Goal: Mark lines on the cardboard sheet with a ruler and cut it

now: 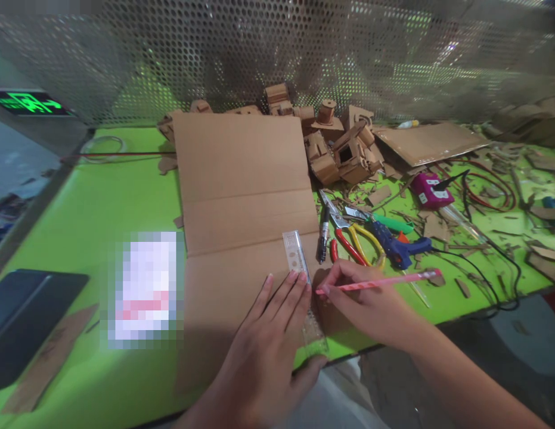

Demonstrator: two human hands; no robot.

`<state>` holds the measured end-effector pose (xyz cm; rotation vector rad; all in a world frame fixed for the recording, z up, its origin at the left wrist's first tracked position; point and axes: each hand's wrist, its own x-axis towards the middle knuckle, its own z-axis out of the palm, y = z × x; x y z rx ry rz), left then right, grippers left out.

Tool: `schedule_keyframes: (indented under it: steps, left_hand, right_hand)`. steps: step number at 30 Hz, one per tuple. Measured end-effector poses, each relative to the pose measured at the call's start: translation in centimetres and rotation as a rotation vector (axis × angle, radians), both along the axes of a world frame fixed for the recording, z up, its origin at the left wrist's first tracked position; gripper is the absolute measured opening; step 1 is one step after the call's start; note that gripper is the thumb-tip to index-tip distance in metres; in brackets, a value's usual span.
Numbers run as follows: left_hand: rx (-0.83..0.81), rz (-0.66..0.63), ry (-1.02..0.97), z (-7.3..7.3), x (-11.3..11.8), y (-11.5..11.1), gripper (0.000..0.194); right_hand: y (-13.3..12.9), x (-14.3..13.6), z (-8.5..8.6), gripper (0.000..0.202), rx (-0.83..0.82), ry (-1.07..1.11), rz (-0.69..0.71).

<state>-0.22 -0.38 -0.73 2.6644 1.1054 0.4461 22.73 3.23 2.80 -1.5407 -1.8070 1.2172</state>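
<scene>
A large sheet of brown cardboard lies flat on a bright green table, filling the centre of the frame from just below the perforated metal screen down to the table's near edge. It is plain and unprinted, with two fold creases running across it that split it into three panels.

A clear plastic ruler lies on the cardboard's lower right part, close to its right edge, running from the middle of the frame down toward the bottom. The left hand, at bottom centre, rests palm down with fingers stretched and slightly spread, fingertips pressing on the ruler and the cardboard beside it.

The right hand, at lower right, has its fingers curled tightly around a pink pencil. The pencil's tip points left and meets the ruler's right edge; its other end sticks out to the right.

Just above the right hand lie a black marker, red-handled pliers, yellow-handled pliers and a blue glue gun with a black cord. Behind them, at upper centre, sits a heap of small cardboard models, and cardboard scraps litter the right side. A pink box sits at right. A dark flat device lies at the lower left, beside a blurred-out white patch.
</scene>
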Motion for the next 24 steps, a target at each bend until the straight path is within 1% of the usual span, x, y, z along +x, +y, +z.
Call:
schedule_keyframes:
  steps: [3,7,11,16,20,24]
  left_hand:
    - [-0.003,-0.012,-0.002,-0.1,-0.1,-0.1,0.081]
    - [0.010,-0.007,0.007,0.0,0.0,-0.1,0.082]
    - [0.021,-0.005,0.021,0.1,0.1,-0.1,0.083]
    - [0.036,-0.004,0.025,0.1,0.0,0.0,0.082]
    - [0.025,-0.015,0.011,0.1,0.0,0.1,0.078]
    - [-0.006,-0.011,0.003,0.1,0.0,0.1,0.081]
  right_hand:
    - [0.3,0.0,0.3,0.012,0.012,0.012,-0.032]
    - [2.0,-0.5,0.3,0.010,0.104,-0.013,-0.120]
    - [3.1,-1.1,-0.3,0.008,0.167,-0.029,-0.108]
    - [2.6,-1.5,-0.6,0.009,0.221,-0.017,-0.081]
    - [1.9,-1.3,-0.2,0.010,0.169,-0.009,-0.040]
    - [1.9,-0.5,0.4,0.011,0.143,-0.014,-0.084]
